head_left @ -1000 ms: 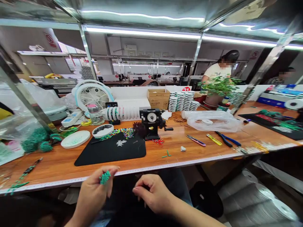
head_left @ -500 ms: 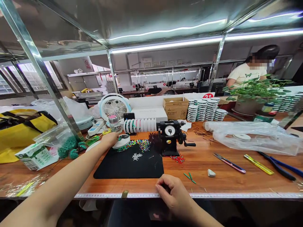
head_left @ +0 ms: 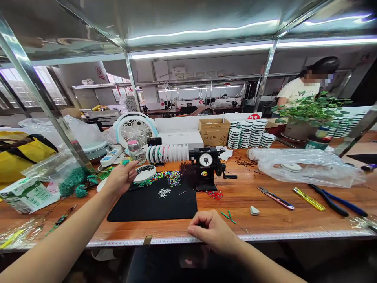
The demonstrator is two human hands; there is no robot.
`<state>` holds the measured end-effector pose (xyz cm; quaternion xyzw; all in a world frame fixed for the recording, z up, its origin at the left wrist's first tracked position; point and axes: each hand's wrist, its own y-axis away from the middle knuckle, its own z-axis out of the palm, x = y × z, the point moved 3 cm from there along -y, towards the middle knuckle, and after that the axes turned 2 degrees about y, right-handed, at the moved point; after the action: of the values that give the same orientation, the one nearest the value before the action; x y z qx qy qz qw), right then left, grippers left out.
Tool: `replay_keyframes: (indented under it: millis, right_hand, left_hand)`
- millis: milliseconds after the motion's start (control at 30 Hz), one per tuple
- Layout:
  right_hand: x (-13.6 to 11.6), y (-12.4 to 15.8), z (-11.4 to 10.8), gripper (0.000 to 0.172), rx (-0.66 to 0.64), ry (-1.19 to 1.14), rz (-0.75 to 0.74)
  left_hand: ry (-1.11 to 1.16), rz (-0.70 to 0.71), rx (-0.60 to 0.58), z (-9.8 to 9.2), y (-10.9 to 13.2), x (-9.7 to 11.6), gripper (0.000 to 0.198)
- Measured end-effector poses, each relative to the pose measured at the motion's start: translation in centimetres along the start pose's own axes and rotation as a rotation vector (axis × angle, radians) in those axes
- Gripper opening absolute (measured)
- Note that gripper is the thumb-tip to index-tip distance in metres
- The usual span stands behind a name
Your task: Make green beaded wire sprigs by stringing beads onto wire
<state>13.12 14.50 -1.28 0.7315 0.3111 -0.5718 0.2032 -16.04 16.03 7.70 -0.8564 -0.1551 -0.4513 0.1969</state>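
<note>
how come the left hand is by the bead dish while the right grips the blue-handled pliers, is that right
No: the head view shows the right hand at the table's front edge, apart from the pliers; the left hand is by the bead dish.

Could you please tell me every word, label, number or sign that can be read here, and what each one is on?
"21": red-and-white sign behind the stacked spools.
Cardboard box: printed characters, too blurred to read.
Counter dial: markings too small.
Tape strip along the table edge: too small.
Red wall sign: too small.
</note>
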Motion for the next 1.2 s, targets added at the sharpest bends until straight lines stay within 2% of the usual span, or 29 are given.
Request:
replay_keyframes:
  millis: [100, 167, 233, 300, 433, 567, 767, 867, 1200]
  right_hand:
    - [-0.1, 0.1, -0.1, 0.02, 0.044, -0.17, 0.017]
    - [-0.5, 0.5, 0.3, 0.022, 0.081, -0.256, 0.018]
    - [-1.0, 1.2, 0.8, 0.023, 0.113, -0.329, 0.028]
    - [-1.5, 2.0, 1.4, 0.023, 0.168, -0.351, 0.012]
    - [-2.0, 3.3, 2.6, 0.022, 0.319, -0.201, -0.088]
    - [-1.6, 3.8, 3.8, 0.021, 0.384, -0.081, -0.143]
    - [-1.9, 3.8, 4.3, 0.017, 0.42, 0.033, -0.159]
    - [-2.0, 3.8, 4.2, 0.016, 0.428, 0.074, -0.146]
    - [-2.3, 3.9, 4.1, 0.015, 0.446, 0.124, -0.129]
  left_hand:
    - [0.253, -0.034, -0.131, 3.2, 7.3, 1.6, 0.034]
    - [0.798, -0.223, -0.303, 6.2, 11.9, 2.1, 0.022]
    - [1.111, -0.388, -0.403, 8.9, 15.3, 2.3, 0.017]
    - [1.326, -0.505, -0.416, 10.8, 17.2, 2.1, 0.015]
    - [1.607, -0.639, -0.447, 12.7, 18.2, 1.8, 0.013]
    - [1.697, -0.692, -0.433, 12.7, 18.4, 2.1, 0.011]
    - [1.719, -0.717, -0.351, 12.5, 18.4, 2.4, 0.012]
    - [1.717, -0.703, -0.352, 12.6, 18.3, 2.2, 0.006]
    - [1.649, -0.653, -0.355, 12.4, 18.5, 2.4, 0.008]
